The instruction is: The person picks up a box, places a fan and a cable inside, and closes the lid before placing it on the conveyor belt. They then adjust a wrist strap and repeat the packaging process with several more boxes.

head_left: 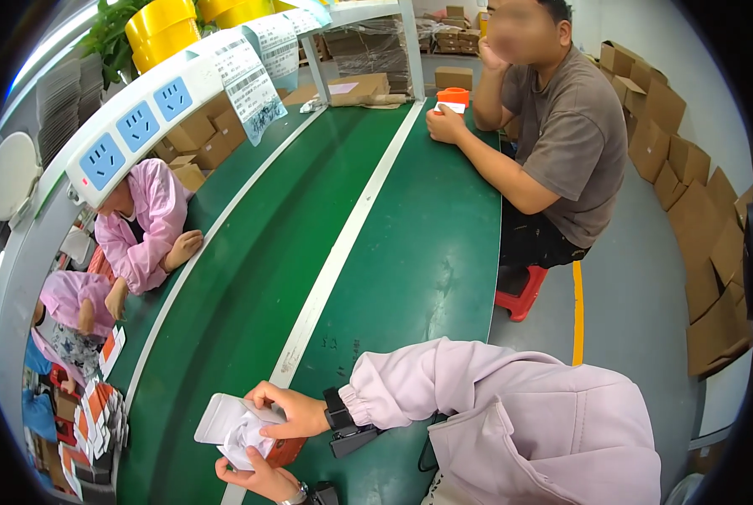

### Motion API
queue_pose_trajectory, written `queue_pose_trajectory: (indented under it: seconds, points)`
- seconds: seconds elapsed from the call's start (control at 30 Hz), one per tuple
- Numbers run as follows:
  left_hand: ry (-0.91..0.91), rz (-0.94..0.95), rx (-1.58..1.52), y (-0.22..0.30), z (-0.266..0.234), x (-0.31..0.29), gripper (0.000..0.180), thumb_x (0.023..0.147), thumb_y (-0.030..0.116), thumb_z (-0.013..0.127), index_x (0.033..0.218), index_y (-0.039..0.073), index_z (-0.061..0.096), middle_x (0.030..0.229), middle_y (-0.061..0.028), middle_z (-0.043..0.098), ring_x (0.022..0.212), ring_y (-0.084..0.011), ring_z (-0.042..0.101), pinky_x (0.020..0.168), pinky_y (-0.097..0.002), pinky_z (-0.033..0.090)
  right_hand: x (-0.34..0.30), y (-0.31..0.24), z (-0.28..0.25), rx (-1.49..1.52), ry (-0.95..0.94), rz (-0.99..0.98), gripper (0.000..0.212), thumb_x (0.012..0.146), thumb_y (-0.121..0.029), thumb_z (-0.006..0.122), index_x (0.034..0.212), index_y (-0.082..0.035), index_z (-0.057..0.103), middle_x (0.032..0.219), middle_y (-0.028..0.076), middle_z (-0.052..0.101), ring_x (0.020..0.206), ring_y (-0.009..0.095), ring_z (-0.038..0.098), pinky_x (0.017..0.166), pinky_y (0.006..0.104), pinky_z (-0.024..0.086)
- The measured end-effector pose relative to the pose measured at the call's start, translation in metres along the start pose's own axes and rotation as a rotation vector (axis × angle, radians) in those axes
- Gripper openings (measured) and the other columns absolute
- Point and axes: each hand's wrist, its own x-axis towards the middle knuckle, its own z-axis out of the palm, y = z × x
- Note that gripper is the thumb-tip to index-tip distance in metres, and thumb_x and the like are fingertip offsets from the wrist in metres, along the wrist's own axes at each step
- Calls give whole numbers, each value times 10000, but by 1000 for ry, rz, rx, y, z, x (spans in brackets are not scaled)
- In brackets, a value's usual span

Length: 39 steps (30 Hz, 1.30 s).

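A small open carton (289,453), orange outside and white inside, sits low in the view over the green worktop, its lid flap folded out to the left. Crumpled white wrapping (243,433) fills its opening. My left hand (257,478) holds the carton from the near side, thumb up against the wrapping. My right hand (294,411) is bent over the far rim, fingers gripping the edge and thumb pressing at the wrapping. What lies under the wrapping is hidden.
A green conveyor belt (263,278) with pale edge rails runs beside me. Across it, two people in pink sit near a pile of orange-and-white cartons (98,421). Another person sits at the far right with an orange object (454,96). A power strip (136,126) hangs upper left.
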Motion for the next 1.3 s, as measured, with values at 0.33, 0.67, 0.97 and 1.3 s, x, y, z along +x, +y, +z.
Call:
queue_pose_trajectory:
  seconds: [0.33,0.67,0.97,1.3]
  points:
    - [17,61,77,-12,15,5,178,729,-35,586,902,-7,559,1054,-149,509,1030,-241,476,921,-336,344,8,6,-36,-372,-58,-311,201,703,-107,666,875,-63,572,1049,120,525,1027,252,477,873,369,384]
    - [-415,384,136,-7,-12,23,329,661,-32,666,947,43,522,961,-74,491,1033,-225,453,889,-342,368,11,-4,-28,-213,-308,-333,316,694,-125,686,958,-50,530,1091,152,488,1051,259,463,871,368,383]
    - [-320,281,59,4,-10,20,280,658,5,698,887,25,539,985,-85,505,991,-243,495,838,-343,418,8,-13,-17,-368,-191,-391,373,656,-146,716,968,-32,544,1011,123,557,1004,289,505,835,379,413]
    - [-283,177,26,10,-15,14,223,680,-28,664,865,23,550,1041,-110,519,1017,-239,491,849,-355,414,2,-16,-10,-370,-247,-419,213,665,-92,695,866,-74,626,1000,114,566,997,322,509,823,411,422]
